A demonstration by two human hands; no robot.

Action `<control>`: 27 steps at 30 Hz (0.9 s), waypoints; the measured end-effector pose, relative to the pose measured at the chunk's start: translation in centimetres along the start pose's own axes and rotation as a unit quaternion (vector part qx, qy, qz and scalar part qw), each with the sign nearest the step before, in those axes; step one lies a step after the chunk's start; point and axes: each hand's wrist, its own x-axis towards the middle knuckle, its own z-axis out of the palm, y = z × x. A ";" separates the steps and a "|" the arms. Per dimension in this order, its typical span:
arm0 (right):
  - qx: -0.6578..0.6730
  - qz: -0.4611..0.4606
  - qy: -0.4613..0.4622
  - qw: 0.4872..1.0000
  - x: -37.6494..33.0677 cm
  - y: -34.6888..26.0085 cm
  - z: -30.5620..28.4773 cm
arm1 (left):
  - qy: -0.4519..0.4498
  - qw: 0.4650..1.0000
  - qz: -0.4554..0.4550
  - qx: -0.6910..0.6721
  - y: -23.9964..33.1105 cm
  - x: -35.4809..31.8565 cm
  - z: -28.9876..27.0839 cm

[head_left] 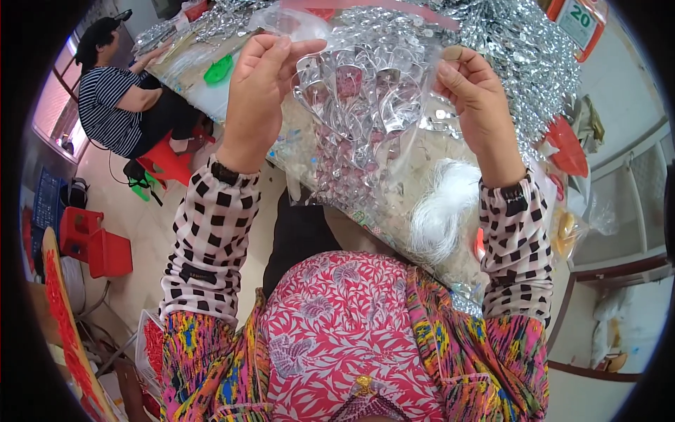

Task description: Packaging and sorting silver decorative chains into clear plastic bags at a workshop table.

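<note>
A clear plastic bag hangs in front of me, spread between both hands over the table's near edge. Shiny silver strands with flat, sequin-like pieces and some pinkish bits show through it. My left hand is closed on the bag's left side, thumb against the bent fingers. On the opposite side my right hand pinches the clear plastic between thumb and fingers. A pinkish strip crosses the top of the bag.
Silver sequin strands are heaped at the table's far right. A white thread bundle lies by my right forearm. A green dish is on the left. A co-worker sits on a red stool. Red bins stand lower left.
</note>
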 end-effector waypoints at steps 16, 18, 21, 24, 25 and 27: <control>0.004 0.015 -0.017 1.000 1.4 0.1 0.3 | -0.004 0.999 0.001 -0.034 0.4 0.2 0.2; 0.010 0.022 -0.024 0.999 1.4 0.1 0.1 | -0.009 0.999 -0.001 -0.032 0.3 0.4 0.2; 0.018 0.013 0.021 1.000 1.1 0.2 -0.1 | 0.009 0.999 -0.010 -0.034 0.2 0.1 -0.2; -0.052 -0.032 0.045 0.997 0.8 0.5 -0.5 | 0.024 0.999 -0.023 -0.041 0.4 -0.2 -0.3; -0.061 -0.027 0.058 0.996 0.6 0.5 -0.5 | 0.021 0.999 -0.020 -0.033 0.3 -0.2 -0.3; -0.069 -0.019 0.069 0.995 0.1 0.3 0.1 | 0.022 0.999 -0.018 -0.024 0.0 -0.3 -0.5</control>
